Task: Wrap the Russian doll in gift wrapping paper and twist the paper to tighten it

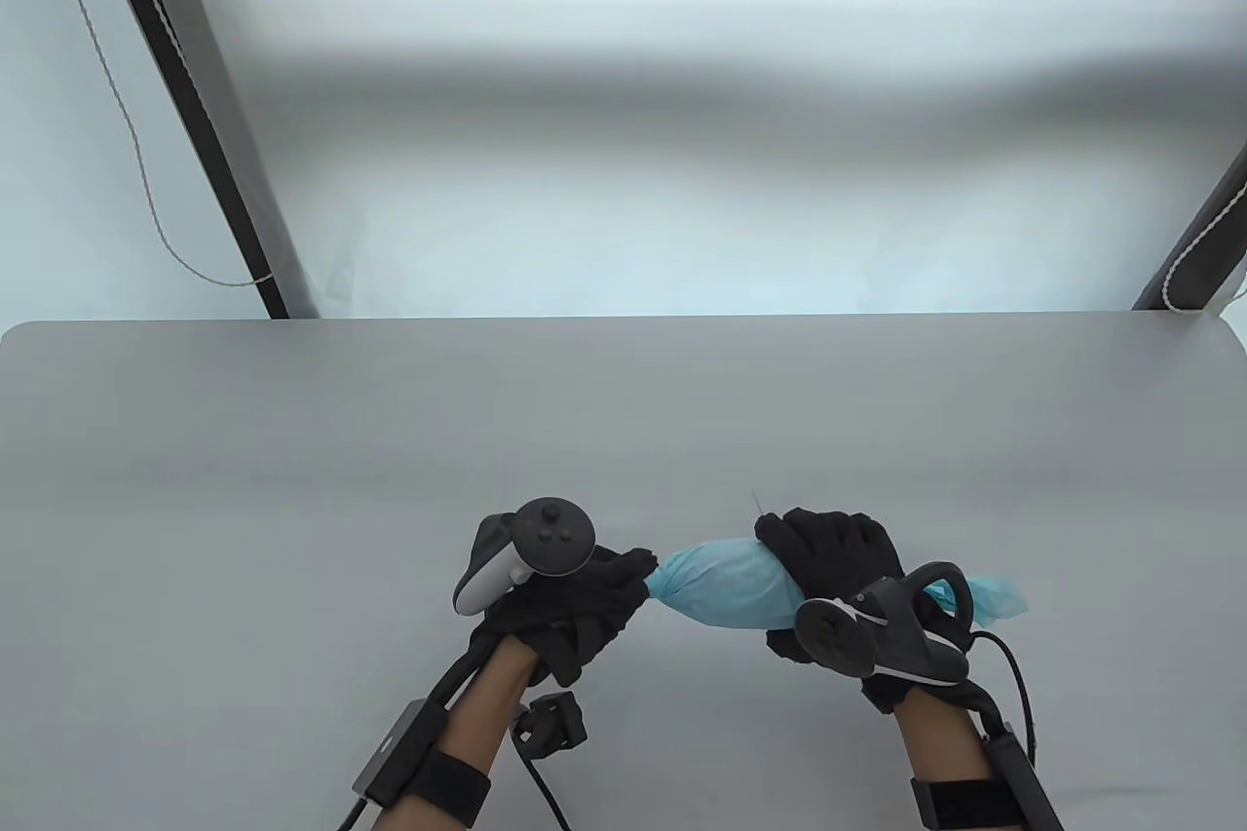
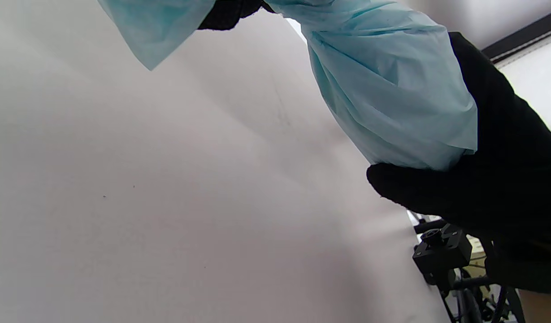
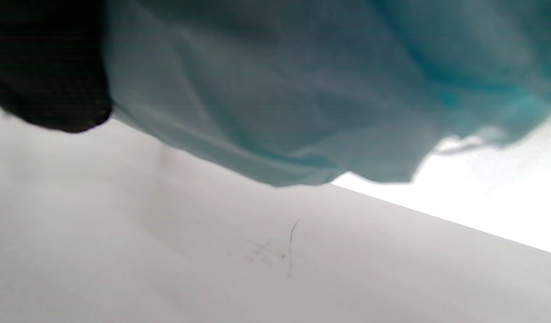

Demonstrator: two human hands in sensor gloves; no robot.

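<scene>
- The light blue wrapping paper (image 1: 726, 587) forms a long bundle lying left to right, held just above the grey surface (image 1: 292, 441) near its near edge; the left wrist view shows a gap under it.
- The doll itself is hidden; the bulging middle of the bundle is probably where it sits, though no picture shows it.
- The left hand (image 1: 575, 602) is at the bundle's left end, its fingers closed round the gathered, narrowed paper there, so its grip is tight on the paper.
- In the left wrist view a loose flap of the paper (image 2: 158, 27) hangs down past that hand's fingers (image 2: 228, 13) at the top edge.
- The right hand (image 1: 838, 578) wraps over the thick right part of the bundle, fingers curled across the top and thumb beneath; its grip holds the wrapped body.
- The left wrist view shows that right hand (image 2: 495, 179) cupping the paper from below and behind.
- To the right of the right hand a crumpled tail of paper (image 1: 994, 599) sticks out, free of either hand.
- In the right wrist view the paper (image 3: 279, 89) fills the upper half, clear of the surface (image 3: 167, 260), with a black gloved finger (image 3: 46, 67) at the upper left.
- A tracker (image 1: 531, 553) sits on the back of the left hand, another tracker (image 1: 877, 636) on the right.
</scene>
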